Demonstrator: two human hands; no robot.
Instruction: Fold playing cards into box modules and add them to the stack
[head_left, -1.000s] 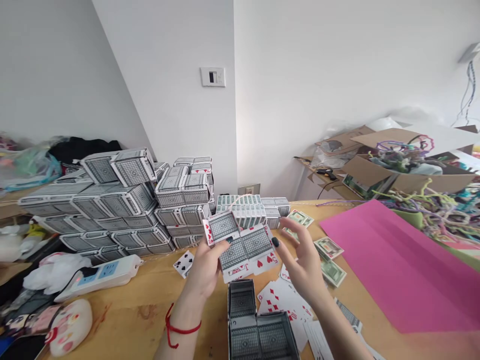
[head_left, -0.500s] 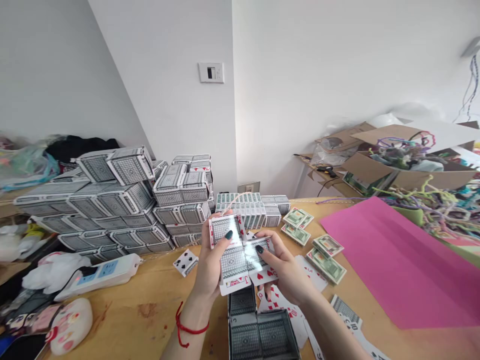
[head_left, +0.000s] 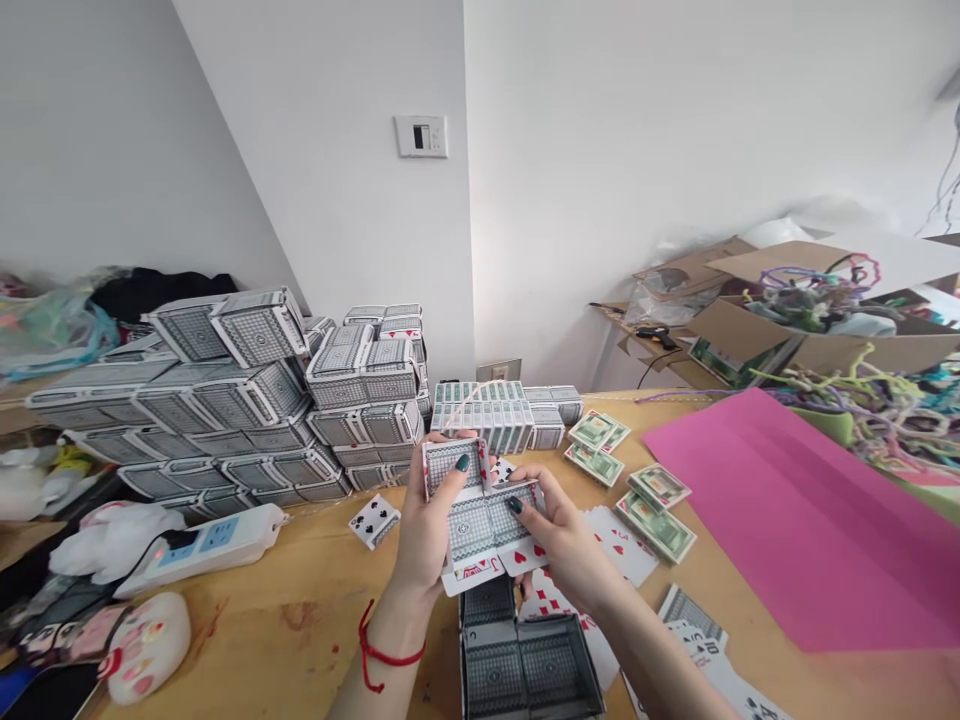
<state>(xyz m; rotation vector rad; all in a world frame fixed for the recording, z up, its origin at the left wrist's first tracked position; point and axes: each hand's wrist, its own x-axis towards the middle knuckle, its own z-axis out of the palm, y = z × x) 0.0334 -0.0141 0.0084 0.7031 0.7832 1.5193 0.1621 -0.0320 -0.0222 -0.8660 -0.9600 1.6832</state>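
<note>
My left hand [head_left: 426, 530] and my right hand [head_left: 564, 542] together hold a piece of folded playing cards [head_left: 480, 515] above the wooden table [head_left: 285, 640]. The cards show grey patterned backs and red hearts at the lower edge. My left thumb presses the upper flap; my right thumb presses the right panel. Both hands are closed on it. Just below sits a box-like block of folded cards [head_left: 525, 665], with loose face-up cards [head_left: 622, 545] to its right.
A big pile of card blocks [head_left: 247, 400] fills the back left. A power strip [head_left: 202, 545] lies left. Small card packs [head_left: 656, 510] and a pink sheet [head_left: 795, 520] lie right; cardboard boxes with pipe cleaners [head_left: 817, 310] stand behind.
My right hand moved in from open air and closed on the right side of the card piece. Both hands drew together and lowered the piece slightly.
</note>
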